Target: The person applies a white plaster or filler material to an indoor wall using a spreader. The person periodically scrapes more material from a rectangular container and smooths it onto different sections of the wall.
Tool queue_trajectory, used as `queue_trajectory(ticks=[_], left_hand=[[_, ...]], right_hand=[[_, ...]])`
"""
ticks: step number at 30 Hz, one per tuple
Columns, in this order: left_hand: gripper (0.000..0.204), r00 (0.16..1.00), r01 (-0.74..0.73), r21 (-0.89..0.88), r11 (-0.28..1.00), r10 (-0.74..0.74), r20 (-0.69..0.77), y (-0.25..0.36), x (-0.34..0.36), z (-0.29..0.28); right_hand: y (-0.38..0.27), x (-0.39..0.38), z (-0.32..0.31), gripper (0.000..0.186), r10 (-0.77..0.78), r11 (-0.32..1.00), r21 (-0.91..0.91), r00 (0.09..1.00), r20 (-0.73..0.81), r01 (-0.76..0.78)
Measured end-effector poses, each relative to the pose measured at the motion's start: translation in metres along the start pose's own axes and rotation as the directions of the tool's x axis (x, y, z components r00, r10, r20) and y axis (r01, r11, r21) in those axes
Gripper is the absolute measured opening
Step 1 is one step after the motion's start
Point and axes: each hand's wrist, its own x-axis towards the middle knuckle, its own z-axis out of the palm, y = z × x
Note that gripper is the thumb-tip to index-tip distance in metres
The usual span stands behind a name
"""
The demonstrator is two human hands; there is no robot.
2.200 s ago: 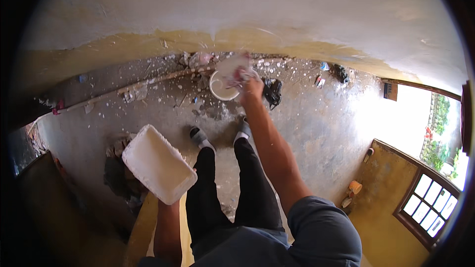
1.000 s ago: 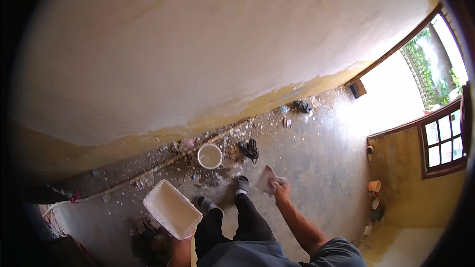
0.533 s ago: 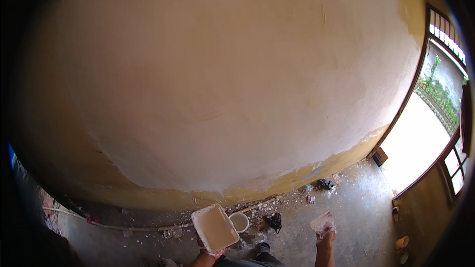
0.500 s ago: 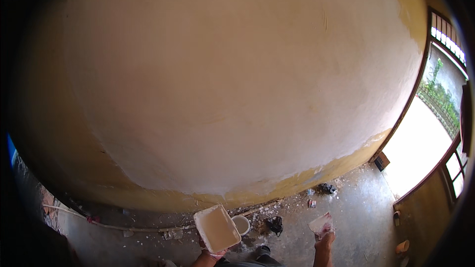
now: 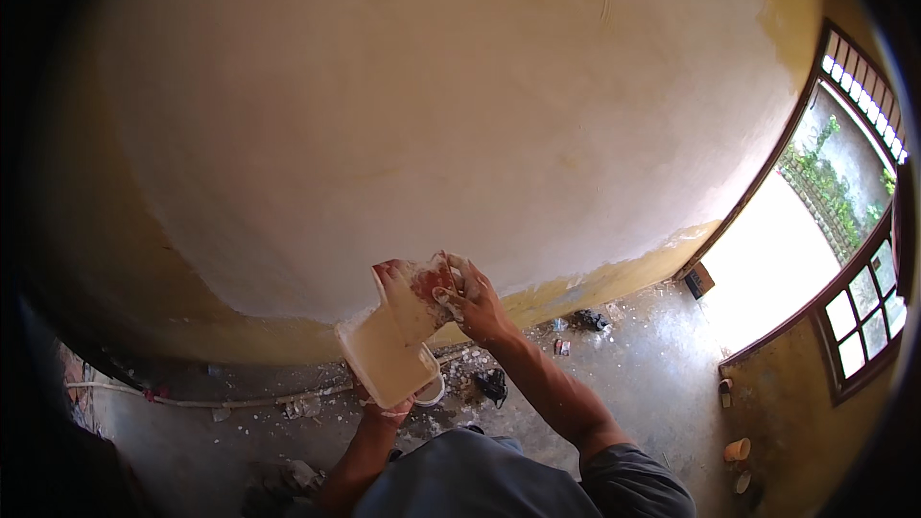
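My left hand [image 5: 391,410] supports a rectangular cream tray [image 5: 382,379] from below, tilted before the wall. Pale, smooth material lies inside it, probably wall putty. In my right hand [image 5: 470,302] is a flat putty scraper [image 5: 405,299], reddish-brown and smeared with the same pale stuff. Fingers and thumb close round its right side, and the blade overlaps the tray's upper right edge; whether they touch I cannot tell. Facing me, the wall [image 5: 413,144] carries a broad pale coat, with yellow-ochre paint showing around its borders.
Behind the tray a white bucket [image 5: 434,390] stands on the floor. A pale pipe [image 5: 230,404] runs along the wall's foot among crumbs of debris. Black plastic bags [image 5: 491,387] lie nearby. At right are a small box [image 5: 699,280], an open doorway [image 5: 777,249] and an orange cup [image 5: 737,449].
My right hand has swung up and left with the scraper, from low over the floor to the tray. The tray has risen and shifted left in view, and the whole view has tilted.
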Motion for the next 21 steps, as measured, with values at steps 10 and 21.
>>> queue_trajectory(ticks=[10, 21], left_hand=[[0.079, 0.996, -0.082, 0.181, 0.98, 0.076, 0.035, 0.005, -0.006, 0.005], [0.069, 0.983, -0.181, 0.222, 0.958, 0.18, 0.023, -0.004, -0.017, 0.005]], right_hand=[[-0.288, 0.197, -0.222, 0.035, -0.808, 0.563, -0.811, 0.314, -0.499, 0.159], [-0.351, 0.251, -0.277, 0.033, -0.929, -0.153, -0.987, 0.331, 0.163, 0.056]])
